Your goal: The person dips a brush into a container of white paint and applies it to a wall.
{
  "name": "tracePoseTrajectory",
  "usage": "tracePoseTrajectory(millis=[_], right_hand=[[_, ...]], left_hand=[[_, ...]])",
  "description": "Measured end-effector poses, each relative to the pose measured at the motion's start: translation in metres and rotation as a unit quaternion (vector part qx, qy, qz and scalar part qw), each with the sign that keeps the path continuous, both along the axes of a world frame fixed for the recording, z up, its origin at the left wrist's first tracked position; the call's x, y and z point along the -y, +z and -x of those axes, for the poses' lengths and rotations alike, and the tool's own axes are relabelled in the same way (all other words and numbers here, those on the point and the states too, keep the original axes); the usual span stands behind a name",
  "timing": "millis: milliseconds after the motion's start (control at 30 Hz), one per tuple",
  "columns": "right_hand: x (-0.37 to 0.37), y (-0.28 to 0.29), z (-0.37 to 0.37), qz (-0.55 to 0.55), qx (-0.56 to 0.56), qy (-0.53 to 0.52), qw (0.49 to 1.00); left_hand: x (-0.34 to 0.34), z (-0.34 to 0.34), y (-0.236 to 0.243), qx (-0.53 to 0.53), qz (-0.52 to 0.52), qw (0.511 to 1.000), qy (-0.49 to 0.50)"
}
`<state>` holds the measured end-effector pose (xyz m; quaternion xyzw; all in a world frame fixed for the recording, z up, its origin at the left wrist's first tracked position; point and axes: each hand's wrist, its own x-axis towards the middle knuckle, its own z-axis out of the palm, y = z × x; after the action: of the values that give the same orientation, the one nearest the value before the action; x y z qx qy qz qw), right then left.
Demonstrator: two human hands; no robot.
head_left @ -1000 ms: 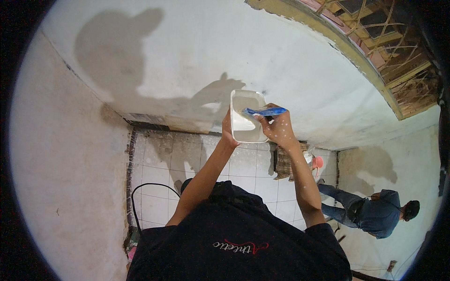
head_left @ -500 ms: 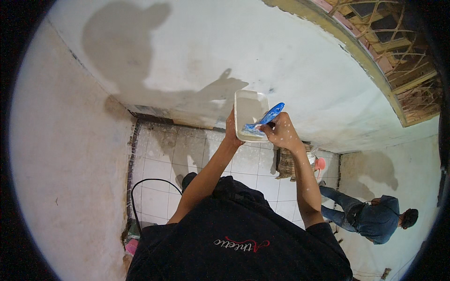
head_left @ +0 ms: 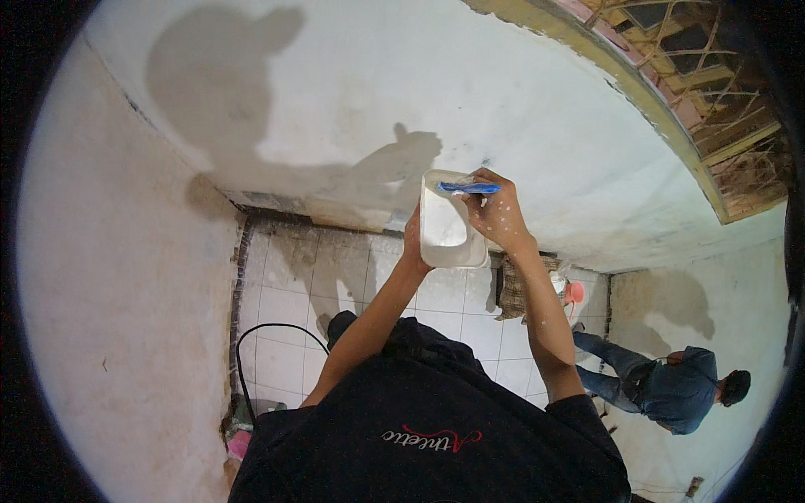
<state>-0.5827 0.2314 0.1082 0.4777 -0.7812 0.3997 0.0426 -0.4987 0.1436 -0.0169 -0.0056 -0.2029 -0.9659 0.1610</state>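
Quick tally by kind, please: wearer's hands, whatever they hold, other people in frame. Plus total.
Hands: 2 (left hand, right hand)
White tub, in the left hand: 1
Blue-handled brush, in the right hand: 1
Other person, at the right: 1
Total: 5

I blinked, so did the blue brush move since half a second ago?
Yes. The bristle end of the blue brush moved up the picture, away from the tiled floor.
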Motion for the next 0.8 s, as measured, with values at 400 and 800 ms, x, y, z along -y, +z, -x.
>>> tracePoseTrajectory(millis=[400, 800], right_hand=[[-0.007, -0.016, -0.004, -0.019, 0.064, -0.005, 0.998], [-0.030, -0.001, -0.027, -0.088, 0.107, 0.018, 0.990]], left_hand=[[0.001, -0.006, 0.004, -0.037, -0.061, 0.997, -0.038], [0.004, -0.004, 0.009, -0.035, -0.135, 0.987, -0.082]])
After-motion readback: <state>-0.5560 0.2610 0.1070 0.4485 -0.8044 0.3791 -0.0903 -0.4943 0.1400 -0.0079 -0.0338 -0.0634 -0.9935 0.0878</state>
